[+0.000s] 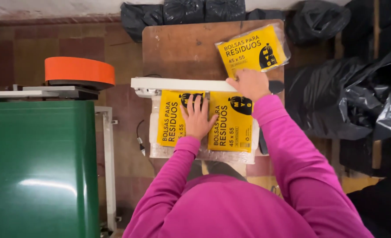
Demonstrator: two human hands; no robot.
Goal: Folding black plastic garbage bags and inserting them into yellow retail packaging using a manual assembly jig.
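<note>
My left hand (197, 118) lies flat, fingers spread, across two yellow bag packets (228, 128) in clear wrap, side by side on a white base under a white sealer bar (178, 83). My right hand (249, 83) presses down on the right end of that bar. A third yellow packet (252, 50) rests on the brown wooden table (182, 48) just beyond the bar. Both sleeves are magenta.
A green conveyor surface (37, 167) fills the left, with an orange tape roll (79, 70) on a stand behind it. Black plastic bags (349, 97) pile up at the right and along the far wall (182, 11). A cable (139, 141) hangs left of the sealer.
</note>
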